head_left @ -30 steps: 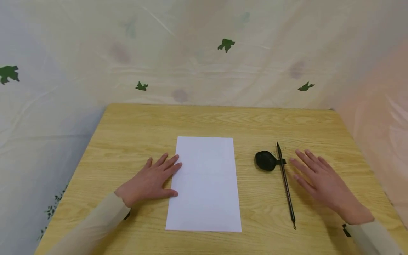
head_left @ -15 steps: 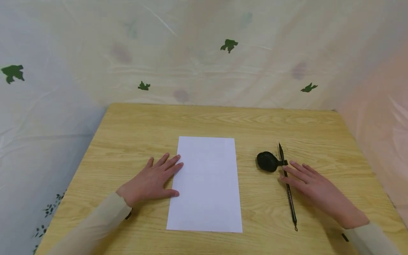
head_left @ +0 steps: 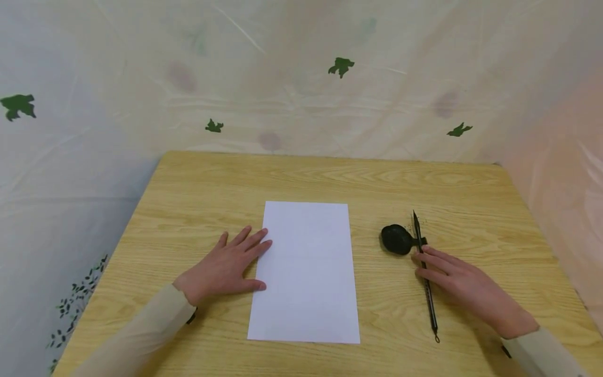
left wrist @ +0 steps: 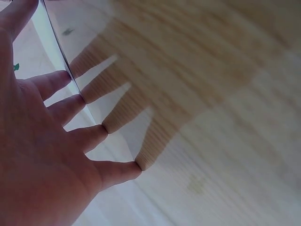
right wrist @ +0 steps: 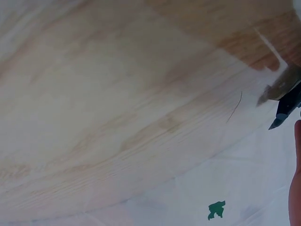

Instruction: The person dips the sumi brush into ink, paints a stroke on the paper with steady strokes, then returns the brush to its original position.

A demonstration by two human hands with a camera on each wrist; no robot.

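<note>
A blank white sheet of paper [head_left: 306,272] lies flat on the table. My left hand [head_left: 221,269] rests at its left edge with fingers spread, fingertips and thumb just over the edge; the left wrist view shows the hand [left wrist: 51,141] too. To the right, a black writing brush [head_left: 430,305] lies across the short handle of a small black rounded dish [head_left: 397,239], tip pointing away. My right hand [head_left: 468,285] is over the brush's upper shaft, fingers nearly straight, fingertips and thumb reaching across it. In the right wrist view the brush [right wrist: 287,108] shows only at the right edge.
The wooden table [head_left: 301,178] has a light grain. Around its back and sides hangs a pale curtain [head_left: 282,78] with green bird shapes. Small dark specks show on the table near the brush tip.
My right hand has moved left, from beside the brush to over its shaft, its fingers drawing closer together. The left hand, paper, dish and brush keep their places on the table.
</note>
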